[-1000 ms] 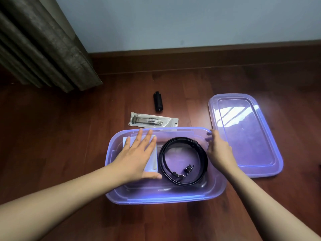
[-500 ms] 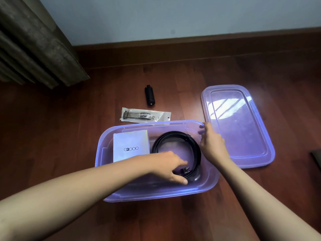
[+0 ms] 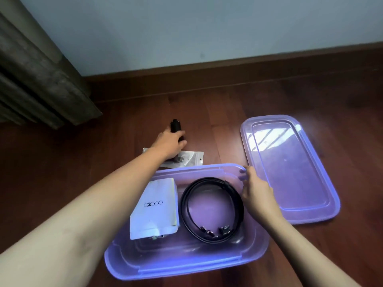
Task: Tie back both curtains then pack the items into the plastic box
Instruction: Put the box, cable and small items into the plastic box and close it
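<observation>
On the wooden floor (image 3: 62,183): a purple plastic box (image 3: 186,266) stands open.
Lid (image 3: 290,168): it lies flat on the floor at 2 o'clock from the box, just beside it.
White pouch (image 3: 154,208): inside the box, on its 9 o'clock side.
Black belt (image 3: 211,210): coiled inside the box on the 3 o'clock side, just beside the pouch.
Clear packet (image 3: 190,160): on the floor at 12 o'clock from the box, just behind the far rim and partly under the left wrist.
Black cylinder (image 3: 175,125): on the floor at 12 o'clock, farther than the packet.
Left hand (image 3: 169,143): stretched beyond the box, with the fingers curled round the lower part of the black cylinder.
Right hand (image 3: 257,193): its fingers pinch the box rim at the far corner, about 1 o'clock.
Curtain (image 3: 41,79): it hangs at 10 o'clock, well apart from the box.
</observation>
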Motion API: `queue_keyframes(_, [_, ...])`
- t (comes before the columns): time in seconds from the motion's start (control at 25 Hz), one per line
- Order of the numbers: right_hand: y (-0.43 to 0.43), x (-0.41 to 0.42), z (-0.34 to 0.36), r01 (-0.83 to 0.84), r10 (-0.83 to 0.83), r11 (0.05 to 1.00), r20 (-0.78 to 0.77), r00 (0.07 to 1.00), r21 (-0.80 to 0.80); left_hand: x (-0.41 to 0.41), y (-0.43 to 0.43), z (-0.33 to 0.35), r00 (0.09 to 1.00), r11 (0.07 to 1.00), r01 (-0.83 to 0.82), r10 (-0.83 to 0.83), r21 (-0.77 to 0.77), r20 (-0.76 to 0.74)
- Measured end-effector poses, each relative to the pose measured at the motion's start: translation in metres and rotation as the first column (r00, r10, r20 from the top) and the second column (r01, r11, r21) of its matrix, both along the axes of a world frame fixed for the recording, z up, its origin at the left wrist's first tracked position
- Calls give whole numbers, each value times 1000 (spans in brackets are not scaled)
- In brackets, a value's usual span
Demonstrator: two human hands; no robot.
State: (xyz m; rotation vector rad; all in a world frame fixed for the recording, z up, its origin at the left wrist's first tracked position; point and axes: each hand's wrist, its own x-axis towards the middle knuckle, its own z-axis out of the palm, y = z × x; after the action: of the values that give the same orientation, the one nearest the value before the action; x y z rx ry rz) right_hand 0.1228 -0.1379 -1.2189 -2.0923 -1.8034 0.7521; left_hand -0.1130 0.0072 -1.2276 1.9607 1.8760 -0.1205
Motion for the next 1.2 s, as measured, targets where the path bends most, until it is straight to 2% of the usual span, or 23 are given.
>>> queue_keyframes(0.08, [-1,0,-1,2,-2,1000,6,1000,-7,-1,6,-9,999,999,2,-1,32,-35])
queue_keyframes(0.16, [0,0,-1,2,-2,1000,10,1000,-8,5,10,-5,998,994,-51,48,101,35])
queue_keyframes(0.28, [-1,0,0,8,-8,1000,4,1000,-15,13,-3,14,947,974,-152,95,166,308])
queue_keyframes(0.36, [-1,-1,-1,4,-4,1000,-1,1000,-23,12,-28,39,822,994,-51,-12,95,570])
queue_keyframes(0.4, [-1,-1,-1,4,-4,1000,-4,1000,-23,11,-44,55,761,996,79,-84,37,644])
queue_keyframes(0.44, [-1,0,-1,6,-6,1000,-6,1000,-21,9,-59,67,738,972,236,-184,8,650])
queue_keyframes(0.48, [-1,0,0,9,-9,1000,-8,1000,-20,9,-72,79,736,914,404,-340,22,585])
queue_keyframes(0.52, [-1,0,1,10,-10,1000,-10,1000,-20,9,-81,86,715,821,565,-537,83,447])
queue_keyframes(0.56, [-1,0,2,6,-7,1000,-12,1000,-21,11,-86,91,647,701,697,-706,153,288])
queue_keyframes(0.6, [-2,-1,3,4,-5,1000,-15,1000,-18,15,-91,93,591,616,765,-787,187,176])
queue_keyframes(0.72, [-2,-1,5,13,-13,1000,-8,1000,-15,43,-115,86,557,572,817,-816,71,158])
queue_keyframes(0.8, [-3,-2,7,0,0,1000,-2,1000,-16,59,-131,66,484,484,875,-874,-12,37])
queue_keyframes(0.88, [-2,-2,7,-15,15,1000,1,1000,-15,62,-139,44,491,493,870,-870,-36,-38])
queue_keyframes(1.0, [-1,-2,5,-8,8,1000,14,1000,-20,68,-146,25,603,618,766,-786,-179,-132])
queue_keyframes(1.08, [-1,-1,2,-9,10,1000,18,1000,-17,69,-146,30,603,620,756,-784,-209,-144])
queue_keyframes(1.16, [-1,-1,1,-12,12,1000,6,1000,-7,62,-136,45,602,598,789,-798,-142,-13])
queue_keyframes(1.2, [-1,-1,1,-11,11,1000,1,1000,0,57,-125,58,638,636,770,-762,-53,116])
